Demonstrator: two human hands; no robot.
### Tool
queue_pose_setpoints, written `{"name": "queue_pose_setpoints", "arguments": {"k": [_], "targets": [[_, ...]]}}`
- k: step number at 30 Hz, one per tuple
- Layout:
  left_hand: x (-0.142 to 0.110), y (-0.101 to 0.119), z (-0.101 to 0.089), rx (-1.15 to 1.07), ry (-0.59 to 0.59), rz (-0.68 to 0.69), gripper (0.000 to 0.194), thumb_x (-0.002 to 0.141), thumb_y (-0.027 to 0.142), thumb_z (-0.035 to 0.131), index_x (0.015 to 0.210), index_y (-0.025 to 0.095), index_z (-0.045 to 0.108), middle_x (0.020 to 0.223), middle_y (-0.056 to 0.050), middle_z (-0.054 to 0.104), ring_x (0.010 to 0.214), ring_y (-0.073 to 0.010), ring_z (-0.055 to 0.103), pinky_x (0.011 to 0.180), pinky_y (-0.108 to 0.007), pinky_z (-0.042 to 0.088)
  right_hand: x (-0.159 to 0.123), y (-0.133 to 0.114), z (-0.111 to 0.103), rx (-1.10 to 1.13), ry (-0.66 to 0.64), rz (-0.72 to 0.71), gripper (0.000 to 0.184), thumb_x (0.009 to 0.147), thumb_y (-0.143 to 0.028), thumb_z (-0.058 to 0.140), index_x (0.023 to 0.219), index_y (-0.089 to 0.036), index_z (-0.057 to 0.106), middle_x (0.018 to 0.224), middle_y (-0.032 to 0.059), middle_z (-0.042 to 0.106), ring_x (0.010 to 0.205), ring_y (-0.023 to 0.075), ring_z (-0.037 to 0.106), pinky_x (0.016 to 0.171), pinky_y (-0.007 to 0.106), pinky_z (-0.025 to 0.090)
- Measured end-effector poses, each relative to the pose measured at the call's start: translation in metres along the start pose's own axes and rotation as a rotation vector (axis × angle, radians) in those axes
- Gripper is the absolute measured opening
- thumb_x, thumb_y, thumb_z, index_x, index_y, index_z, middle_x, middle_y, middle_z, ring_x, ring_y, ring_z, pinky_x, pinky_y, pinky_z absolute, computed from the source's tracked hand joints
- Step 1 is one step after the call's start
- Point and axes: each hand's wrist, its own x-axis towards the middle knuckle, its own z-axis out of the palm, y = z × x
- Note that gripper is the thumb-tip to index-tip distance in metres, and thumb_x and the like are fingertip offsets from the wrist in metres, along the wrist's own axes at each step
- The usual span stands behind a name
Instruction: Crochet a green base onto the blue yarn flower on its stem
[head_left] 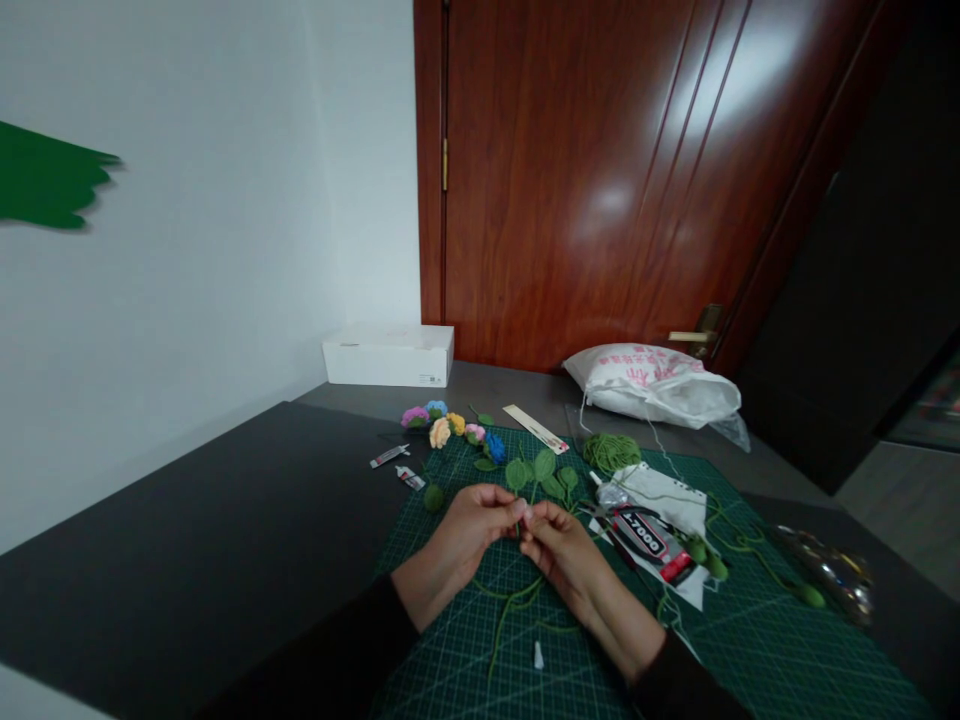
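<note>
Both hands meet over the green cutting mat [450, 660]. My left hand [474, 522] pinches a green stem between thumb and forefinger. Right beside it, fingertips almost touching, my right hand [561, 548] is closed on the same stem. Crocheted green leaves [541, 466] rise from it just beyond my fingers; the stretch between the fingertips is mostly hidden. Loose green yarn [501, 622] trails on the mat below my hands. A small white nozzle cap [538, 655] lies nearer to me.
Crocheted flowers [441, 430] and small glue tubes [409, 478] lie left of the leaves. To the right are a yarn bundle [611, 452], a large glue tube [646, 535] on white paper and a shiny packet [825, 570]. A white box [390, 356] and bag [652, 380] stand behind.
</note>
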Motion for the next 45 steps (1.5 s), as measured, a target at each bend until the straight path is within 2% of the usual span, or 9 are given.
{"name": "queue_pose_setpoints", "arguments": {"k": [8, 12, 17, 21, 25, 28, 33, 38, 45], "targets": [[0.000, -0.001, -0.001, -0.061, -0.081, -0.012, 0.043, 0.051, 0.035, 0.094, 0.077, 0.009, 0.072, 0.071, -0.004, 0.066, 0.064, -0.0138, 0.061, 0.066, -0.028, 0.047, -0.001, -0.001, 0.001, 0.013, -0.055, 0.052, 0.049, 0.046, -0.047, 0.096, 0.059, -0.015, 0.061, 0.052, -0.0051, 0.058, 0.048, 0.0030, 0.049, 0.048, 0.012, 0.043], [0.000, -0.001, -0.004, -0.035, -0.139, -0.062, 0.038, 0.057, 0.039, 0.090, 0.072, 0.009, 0.071, 0.069, -0.005, 0.065, 0.063, -0.0142, 0.060, 0.067, -0.030, 0.047, -0.001, -0.001, 0.000, -0.009, -0.084, 0.081, 0.050, 0.046, -0.047, 0.097, 0.062, -0.015, 0.061, 0.054, -0.0056, 0.057, 0.048, 0.0023, 0.048, 0.048, 0.012, 0.042], [-0.001, 0.004, -0.005, 0.060, -0.154, -0.071, 0.035, 0.055, 0.035, 0.089, 0.068, 0.009, 0.070, 0.063, -0.005, 0.064, 0.057, -0.0146, 0.060, 0.062, -0.029, 0.045, -0.001, 0.003, -0.001, -0.075, -0.134, 0.079, 0.053, 0.048, -0.052, 0.094, 0.065, -0.015, 0.061, 0.053, -0.0053, 0.056, 0.046, 0.0032, 0.047, 0.047, 0.015, 0.043], [-0.001, 0.007, -0.005, 0.149, -0.128, -0.036, 0.031, 0.055, 0.034, 0.087, 0.064, 0.010, 0.069, 0.055, -0.003, 0.062, 0.051, -0.0122, 0.055, 0.056, -0.026, 0.042, 0.001, -0.004, -0.005, -0.151, -0.160, 0.016, 0.053, 0.049, -0.052, 0.094, 0.067, -0.017, 0.058, 0.059, -0.0024, 0.061, 0.049, 0.0085, 0.053, 0.046, 0.020, 0.045], [0.000, 0.004, -0.003, 0.235, -0.060, 0.048, 0.029, 0.058, 0.034, 0.084, 0.056, 0.013, 0.064, 0.052, 0.000, 0.060, 0.045, -0.0083, 0.048, 0.048, -0.022, 0.036, 0.004, -0.022, -0.013, -0.281, -0.103, -0.263, 0.047, 0.062, -0.053, 0.088, 0.084, -0.020, 0.062, 0.066, -0.0032, 0.062, 0.057, 0.0120, 0.057, 0.048, 0.021, 0.043], [0.000, 0.000, 0.000, 0.285, -0.036, 0.074, 0.030, 0.056, 0.032, 0.085, 0.054, 0.014, 0.061, 0.048, 0.002, 0.058, 0.040, -0.0074, 0.045, 0.042, -0.021, 0.033, 0.005, -0.030, -0.018, -0.391, -0.072, -0.421, 0.041, 0.070, -0.054, 0.082, 0.077, -0.020, 0.061, 0.062, -0.0032, 0.060, 0.053, 0.0115, 0.053, 0.051, 0.023, 0.041], [-0.001, -0.005, 0.000, 0.320, -0.042, 0.061, 0.032, 0.058, 0.037, 0.084, 0.059, 0.014, 0.062, 0.057, -0.003, 0.067, 0.039, -0.0098, 0.050, 0.041, -0.024, 0.038, 0.002, -0.028, -0.018, -0.406, -0.016, -0.398, 0.052, 0.065, -0.062, 0.082, 0.066, -0.023, 0.048, 0.055, -0.0017, 0.062, 0.048, 0.0146, 0.055, 0.052, 0.027, 0.042], [0.000, -0.004, -0.003, 0.340, -0.084, 0.028, 0.031, 0.058, 0.039, 0.083, 0.061, 0.012, 0.069, 0.060, -0.006, 0.069, 0.039, -0.0103, 0.049, 0.042, -0.026, 0.039, 0.001, -0.024, -0.014, -0.341, 0.027, -0.399, 0.055, 0.064, -0.066, 0.081, 0.065, -0.023, 0.047, 0.054, -0.0023, 0.060, 0.050, 0.0153, 0.057, 0.055, 0.028, 0.044], [0.000, -0.002, -0.002, 0.343, -0.094, 0.006, 0.026, 0.056, 0.035, 0.083, 0.060, 0.012, 0.072, 0.061, -0.006, 0.070, 0.049, -0.0119, 0.055, 0.052, -0.026, 0.044, -0.001, -0.017, -0.008, -0.299, 0.006, -0.388, 0.052, 0.067, -0.064, 0.080, 0.066, -0.023, 0.048, 0.053, -0.0030, 0.060, 0.048, 0.0155, 0.056, 0.054, 0.028, 0.045]]}}
